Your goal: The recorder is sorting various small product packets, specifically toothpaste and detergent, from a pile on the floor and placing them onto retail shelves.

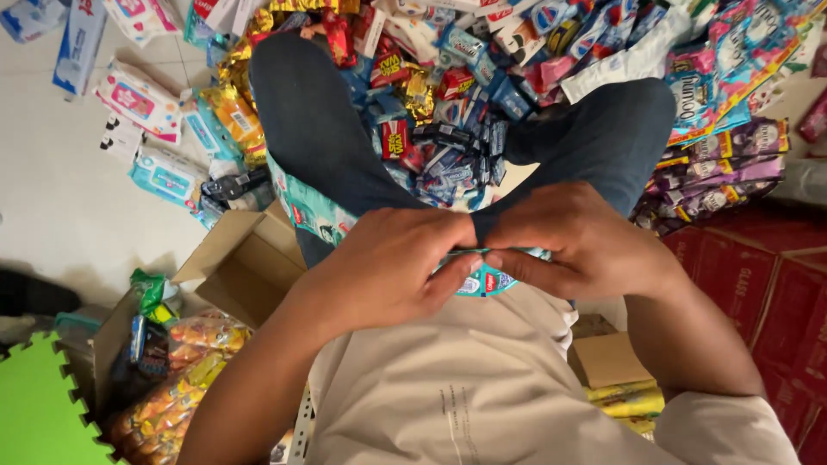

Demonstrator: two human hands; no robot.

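Together, both hands, left (388,267), right (577,245), pinching teal sachet strip (487,280)

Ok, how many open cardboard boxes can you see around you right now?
2. One cardboard box sits by the left hand, its flaps open. A second box, lower left, holds orange snack bags. Others may be hidden under the clutter.

Pale tiled floor (60,198) is pretty buried: a heap of small colourful snack and sachet packets (448,103), white-and-pink flat packs (138,99), an open brown cardboard box (245,258), a green foam puzzle mat (34,413), red cartons (775,284).
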